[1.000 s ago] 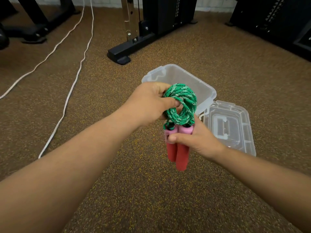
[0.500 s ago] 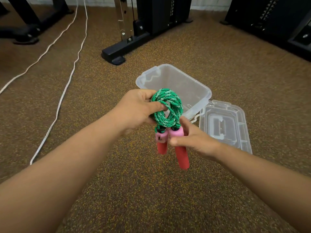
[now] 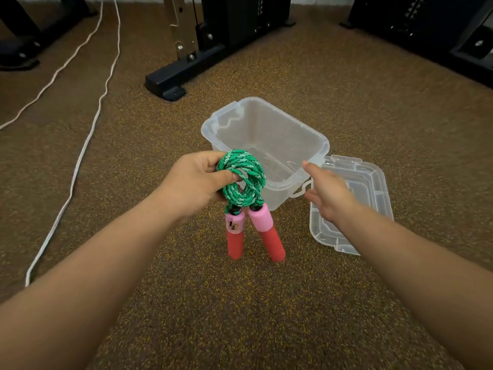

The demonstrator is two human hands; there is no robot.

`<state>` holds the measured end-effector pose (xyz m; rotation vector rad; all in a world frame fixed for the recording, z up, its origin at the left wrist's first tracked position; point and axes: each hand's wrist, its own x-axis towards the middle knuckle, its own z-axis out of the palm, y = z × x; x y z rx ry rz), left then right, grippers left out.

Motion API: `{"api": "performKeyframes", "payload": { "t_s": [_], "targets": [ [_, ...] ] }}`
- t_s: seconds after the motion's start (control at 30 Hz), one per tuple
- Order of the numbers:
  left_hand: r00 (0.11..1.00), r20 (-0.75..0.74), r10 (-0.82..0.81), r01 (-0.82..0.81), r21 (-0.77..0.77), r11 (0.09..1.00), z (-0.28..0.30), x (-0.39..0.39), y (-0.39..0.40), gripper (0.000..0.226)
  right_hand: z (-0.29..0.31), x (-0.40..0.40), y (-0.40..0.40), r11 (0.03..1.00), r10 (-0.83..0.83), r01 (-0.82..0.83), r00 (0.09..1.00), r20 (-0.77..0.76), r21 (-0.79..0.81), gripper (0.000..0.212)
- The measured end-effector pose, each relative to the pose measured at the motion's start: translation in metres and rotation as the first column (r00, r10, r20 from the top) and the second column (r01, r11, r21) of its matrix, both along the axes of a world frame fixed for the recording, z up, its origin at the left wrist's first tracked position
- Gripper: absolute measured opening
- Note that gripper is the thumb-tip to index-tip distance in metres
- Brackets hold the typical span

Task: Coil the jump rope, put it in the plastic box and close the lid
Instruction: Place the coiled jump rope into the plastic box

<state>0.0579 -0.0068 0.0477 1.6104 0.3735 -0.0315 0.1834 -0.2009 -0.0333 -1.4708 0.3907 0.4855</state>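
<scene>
My left hand (image 3: 196, 182) grips the jump rope (image 3: 241, 177), a tight green braided coil with my thumb through its middle. Its two pink-and-red handles (image 3: 266, 233) dangle below the coil, spread apart, above the floor. Just behind the coil stands the clear plastic box (image 3: 269, 121), open and empty. Its clear lid (image 3: 373, 182) lies flat on the floor to the right of the box. My right hand (image 3: 326, 193) hovers over the lid next to the box's near right corner, fingers apart and holding nothing.
The floor is brown speckled rubber. A black gym machine base (image 3: 170, 86) sits behind the box to the left. Two white cords (image 3: 88, 137) run along the floor at the left. More black equipment (image 3: 440, 30) stands at the back right.
My right hand let go of the handles and moved right toward the box and lid. The handles now hang free and splayed. My left hand keeps the coil.
</scene>
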Motion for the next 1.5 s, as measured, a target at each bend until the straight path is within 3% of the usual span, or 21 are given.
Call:
{"api": "performKeyframes", "payload": {
  "t_s": [0.3,0.4,0.53,0.67,0.9,1.07,1.33,1.5],
  "targets": [
    [0.999,-0.013,0.036,-0.036,-0.017,0.999,-0.003,-0.007,0.015,0.028,-0.005,0.011,0.020,0.999,0.036,-0.036,0.996,-0.079,0.000,0.079],
    [0.999,-0.015,0.041,-0.041,-0.003,0.999,0.001,-0.009,0.020,0.029,-0.003,0.009,0.021,0.999,0.047,-0.046,0.994,-0.098,0.012,0.074],
    [1.000,-0.006,0.023,-0.023,0.014,1.000,0.011,-0.012,0.025,0.030,0.000,-0.013,0.025,0.995,0.033,-0.015,0.984,-0.174,0.101,0.039],
    [1.000,0.002,0.005,-0.005,0.033,0.999,0.025,-0.014,0.027,0.028,-0.005,-0.053,0.030,0.980,0.065,-0.015,0.967,-0.245,0.200,0.031],
    [0.980,-0.128,-0.152,0.170,0.142,0.975,0.041,-0.031,0.037,0.028,-0.011,-0.110,0.043,0.980,0.136,-0.081,0.938,-0.318,0.181,0.060],
    [0.974,-0.162,-0.158,0.182,0.146,0.972,0.046,-0.044,0.047,0.028,-0.010,-0.136,0.042,0.970,0.179,-0.103,0.914,-0.363,0.219,0.046],
    [0.970,-0.183,-0.160,0.190,0.160,0.969,0.052,-0.055,0.054,0.026,-0.010,-0.161,0.036,0.957,0.281,-0.237,0.900,-0.332,0.167,0.071],
    [0.960,-0.208,-0.185,0.219,0.153,0.964,0.056,-0.054,0.051,0.025,0.011,-0.169,0.017,0.853,0.521,-0.486,0.791,-0.320,0.187,0.097]
  ]
}}
